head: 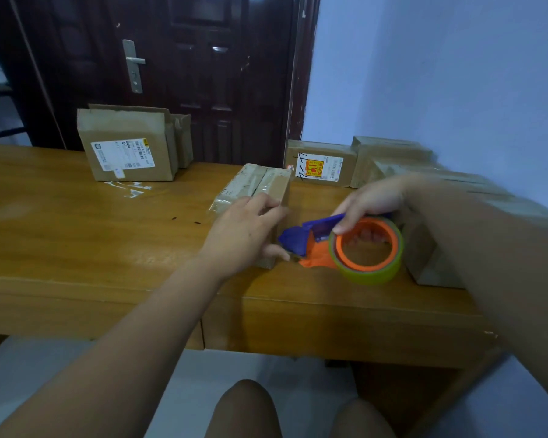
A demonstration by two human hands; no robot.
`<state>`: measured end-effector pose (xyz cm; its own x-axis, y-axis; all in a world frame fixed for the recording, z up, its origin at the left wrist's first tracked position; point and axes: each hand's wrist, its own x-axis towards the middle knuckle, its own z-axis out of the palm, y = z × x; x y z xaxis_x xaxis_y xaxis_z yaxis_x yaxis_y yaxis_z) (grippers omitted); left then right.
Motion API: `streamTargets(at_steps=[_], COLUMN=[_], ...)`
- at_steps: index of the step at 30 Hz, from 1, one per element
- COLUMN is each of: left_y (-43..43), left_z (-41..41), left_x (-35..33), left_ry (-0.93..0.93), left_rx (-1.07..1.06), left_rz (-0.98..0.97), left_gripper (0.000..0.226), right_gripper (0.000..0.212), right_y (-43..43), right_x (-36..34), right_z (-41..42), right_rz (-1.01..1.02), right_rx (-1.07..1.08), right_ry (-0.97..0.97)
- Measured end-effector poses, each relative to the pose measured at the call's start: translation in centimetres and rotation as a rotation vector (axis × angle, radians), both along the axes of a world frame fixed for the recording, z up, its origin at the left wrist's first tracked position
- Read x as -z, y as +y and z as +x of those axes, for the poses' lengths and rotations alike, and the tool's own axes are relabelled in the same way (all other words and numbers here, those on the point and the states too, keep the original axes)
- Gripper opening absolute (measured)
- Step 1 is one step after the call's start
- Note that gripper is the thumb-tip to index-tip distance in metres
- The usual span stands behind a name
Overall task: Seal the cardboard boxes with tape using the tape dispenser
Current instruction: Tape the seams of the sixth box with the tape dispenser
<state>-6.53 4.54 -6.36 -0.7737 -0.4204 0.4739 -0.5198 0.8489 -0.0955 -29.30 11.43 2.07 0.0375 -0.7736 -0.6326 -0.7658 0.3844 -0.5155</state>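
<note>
A small cardboard box (260, 184) with glossy tape along its top lies in the middle of the wooden table (76, 235). My left hand (244, 232) grips its near end, fingers over the top edge and thumb low on the side. My right hand (370, 200) holds the tape dispenser (345, 245), an orange and blue frame carrying a yellowish roll of tape. The dispenser's blue nose sits at the box's near lower corner, close to my left thumb.
A larger labelled box (127, 147) stands at the back left, with scraps of clear tape (130, 188) in front of it. A box with an orange sticker (321, 167) and several more boxes (424, 235) fill the right side by the wall. A dark door stands behind.
</note>
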Motion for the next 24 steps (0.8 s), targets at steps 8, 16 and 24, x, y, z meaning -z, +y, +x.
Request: streamTargets(at_steps=[8, 16, 24], left_y=[0.5, -0.1, -0.4], left_z=[0.0, 0.6, 0.6], left_x=[-2.3, -4.1, -3.6], left_ry=[0.015, 0.132, 0.224], left_rx=[-0.057, 0.0, 0.001], left_rz=[0.191, 0.402, 0.404], left_gripper=[0.091, 0.076, 0.045], right_gripper=[0.093, 0.048, 0.069], right_y=[3.8, 2.5, 6.3], right_x=[6.2, 11.9, 11.2], right_z=[-2.7, -3.8, -2.1], right_rz=[0.04, -0.078, -0.081], right_rx=[0.221, 0.583, 0.454], right_ry=[-0.535, -0.758, -1.23])
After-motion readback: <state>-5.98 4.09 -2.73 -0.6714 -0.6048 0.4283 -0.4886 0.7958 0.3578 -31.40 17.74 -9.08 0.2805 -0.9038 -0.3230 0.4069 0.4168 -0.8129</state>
